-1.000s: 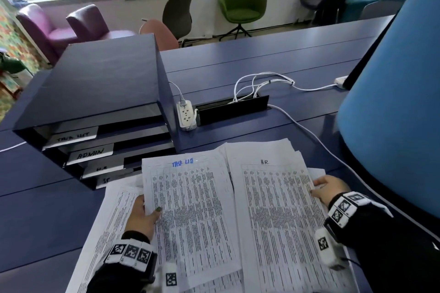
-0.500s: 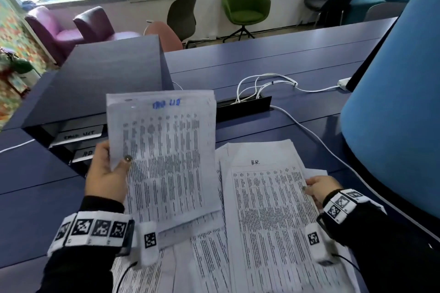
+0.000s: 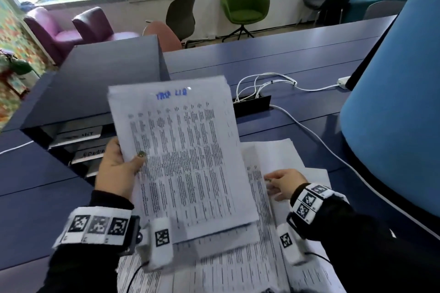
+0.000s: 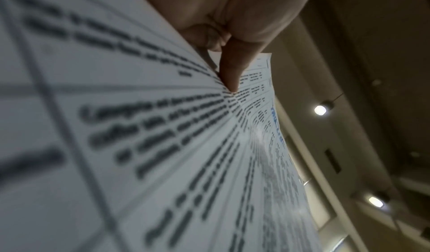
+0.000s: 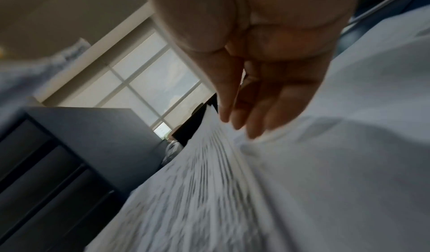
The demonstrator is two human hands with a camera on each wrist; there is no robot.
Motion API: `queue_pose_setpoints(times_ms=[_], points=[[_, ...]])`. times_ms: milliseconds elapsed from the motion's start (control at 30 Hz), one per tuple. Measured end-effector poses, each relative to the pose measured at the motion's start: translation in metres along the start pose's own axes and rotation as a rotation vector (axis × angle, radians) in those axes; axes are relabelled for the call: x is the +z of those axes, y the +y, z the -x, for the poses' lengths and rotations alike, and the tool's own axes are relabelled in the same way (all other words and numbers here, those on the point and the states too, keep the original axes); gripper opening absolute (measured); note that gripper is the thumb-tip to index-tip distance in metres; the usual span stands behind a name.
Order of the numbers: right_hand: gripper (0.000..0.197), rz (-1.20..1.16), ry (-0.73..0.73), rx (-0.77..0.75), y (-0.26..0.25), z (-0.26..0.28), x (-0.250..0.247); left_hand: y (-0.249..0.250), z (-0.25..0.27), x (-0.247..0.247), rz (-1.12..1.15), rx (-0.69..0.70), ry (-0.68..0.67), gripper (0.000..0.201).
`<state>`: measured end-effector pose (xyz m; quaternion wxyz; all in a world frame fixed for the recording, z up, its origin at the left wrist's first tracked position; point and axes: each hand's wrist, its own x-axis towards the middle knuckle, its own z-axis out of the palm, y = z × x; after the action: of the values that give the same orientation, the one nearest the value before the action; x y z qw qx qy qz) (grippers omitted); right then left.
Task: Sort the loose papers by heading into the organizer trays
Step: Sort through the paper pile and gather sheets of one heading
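My left hand (image 3: 119, 164) pinches the left edge of a printed sheet with a blue handwritten heading (image 3: 181, 157), held up tilted in front of the organizer; the thumb lies on its face (image 4: 230, 75). The dark blue organizer (image 3: 95, 93) stands at the left, its labelled trays (image 3: 78, 137) partly hidden by the sheet. My right hand (image 3: 283, 183) rests with straight fingers on the loose papers (image 3: 281, 152) spread on the desk; in the right wrist view the fingers (image 5: 253, 116) touch the top paper (image 5: 325, 164).
A dark blue desk (image 3: 262, 59) carries a cable box (image 3: 252, 104) with white cables (image 3: 266, 81) behind the papers. A large blue chair back (image 3: 392, 102) stands close at the right. Chairs line the far wall.
My left hand lifted the blue-headed sheet off the pile and raised it, now shifted right in front of the organizer. My right hand stayed on the papers.
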<state>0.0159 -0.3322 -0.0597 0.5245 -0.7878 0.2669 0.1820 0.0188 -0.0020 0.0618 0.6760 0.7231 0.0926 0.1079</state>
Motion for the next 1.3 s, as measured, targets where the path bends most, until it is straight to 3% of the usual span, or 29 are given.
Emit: queue_pose_setpoints(times_ms=[133,267,333,433,600,733,933,1133,1300], points=[[0.033,0.189,0.258,0.065,0.014,-0.006,-0.038,-0.049,0.012,0.006,-0.073,-0.237,-0.098,0.035],[0.047,0.185,0.364,0.228,0.032,-0.01,-0.074,-0.095,0.023,0.007,-0.313,-0.4,-0.205,0.041],[0.047,0.17,0.338,0.273,0.039,-0.014,-0.081,-0.106,0.03,0.009,-0.397,-0.424,-0.231,0.046],[0.015,0.124,0.292,0.3,0.049,-0.021,-0.08,-0.113,0.039,0.014,-0.464,-0.473,-0.233,0.05],[0.04,0.12,0.26,0.374,0.05,-0.022,-0.075,-0.113,0.039,0.016,-0.527,-0.464,-0.239,0.049],[0.06,0.256,0.265,0.386,0.039,-0.013,-0.073,-0.111,0.038,0.013,-0.573,-0.469,-0.221,0.048],[0.047,0.403,0.149,0.219,0.023,-0.001,-0.073,-0.109,0.04,0.008,-0.6,-0.449,-0.228,0.05],[0.025,0.342,0.315,-0.054,-0.006,0.008,-0.083,-0.107,0.04,0.007,-0.614,-0.443,-0.216,0.053],[0.021,0.261,0.503,-0.261,-0.051,0.019,-0.105,-0.114,0.038,0.004,-0.604,-0.446,-0.209,0.048]])
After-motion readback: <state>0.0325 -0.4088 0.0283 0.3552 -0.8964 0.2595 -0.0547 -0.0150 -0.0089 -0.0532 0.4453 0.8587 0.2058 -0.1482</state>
